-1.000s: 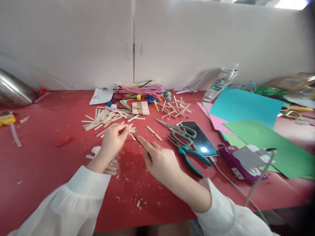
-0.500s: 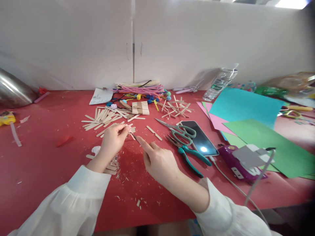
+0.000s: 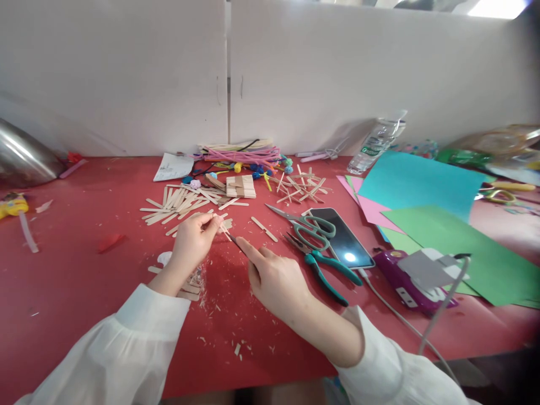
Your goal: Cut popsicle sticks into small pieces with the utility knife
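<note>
My left hand (image 3: 192, 242) pinches a small wooden stick piece (image 3: 222, 225) between thumb and fingertips just above the red table (image 3: 76, 281). My right hand (image 3: 274, 278) is closed on a thin dark blade (image 3: 235, 242), its forefinger laid along it, and the tip points at the stick piece. Wood shavings (image 3: 211, 298) lie scattered beneath both hands. A loose pile of craft sticks (image 3: 177, 203) lies just beyond my left hand.
Grey-green scissors (image 3: 310, 225), teal pliers (image 3: 327, 270) and a lit phone (image 3: 341, 239) lie right of my right hand. Farther right are a purple tool (image 3: 411, 287) with a cable and coloured paper sheets (image 3: 426, 191). Pipe cleaners (image 3: 242, 153), a stick block (image 3: 240, 185) and a bottle (image 3: 375, 143) stand behind.
The blade tip in my right hand has shifted slightly along the stick piece. My left hand has held its place.
</note>
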The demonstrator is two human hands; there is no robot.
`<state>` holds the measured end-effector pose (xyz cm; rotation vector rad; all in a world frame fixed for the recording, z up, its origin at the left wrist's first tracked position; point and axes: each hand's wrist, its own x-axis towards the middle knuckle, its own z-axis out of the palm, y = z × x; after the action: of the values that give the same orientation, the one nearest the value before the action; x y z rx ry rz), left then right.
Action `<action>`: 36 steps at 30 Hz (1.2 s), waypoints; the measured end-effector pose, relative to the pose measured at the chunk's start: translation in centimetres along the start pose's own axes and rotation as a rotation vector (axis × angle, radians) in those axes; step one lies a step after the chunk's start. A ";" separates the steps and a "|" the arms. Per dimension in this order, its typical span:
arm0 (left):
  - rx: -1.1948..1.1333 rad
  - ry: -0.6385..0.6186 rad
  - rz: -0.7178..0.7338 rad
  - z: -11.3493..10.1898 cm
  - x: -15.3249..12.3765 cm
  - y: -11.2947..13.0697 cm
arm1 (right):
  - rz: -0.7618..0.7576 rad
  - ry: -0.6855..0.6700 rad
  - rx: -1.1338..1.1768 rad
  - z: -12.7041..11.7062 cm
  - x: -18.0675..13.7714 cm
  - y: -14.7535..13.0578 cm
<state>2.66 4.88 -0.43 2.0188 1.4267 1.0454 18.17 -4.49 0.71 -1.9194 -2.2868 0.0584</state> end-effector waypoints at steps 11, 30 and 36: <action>0.073 0.015 0.007 -0.1 -0.1 0.9 | -0.010 0.038 -0.018 0.2 0.1 0.0; -0.086 0.014 -0.065 -0.3 0.2 0.1 | -0.012 0.125 0.191 -0.3 0.1 0.5; -0.493 0.027 -0.182 0.2 0.3 0.1 | 0.172 0.245 0.801 1.0 2.2 1.9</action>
<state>2.97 5.15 -0.37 1.5017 1.1910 1.2049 19.52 -1.90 -0.36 -1.5596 -1.5734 0.6166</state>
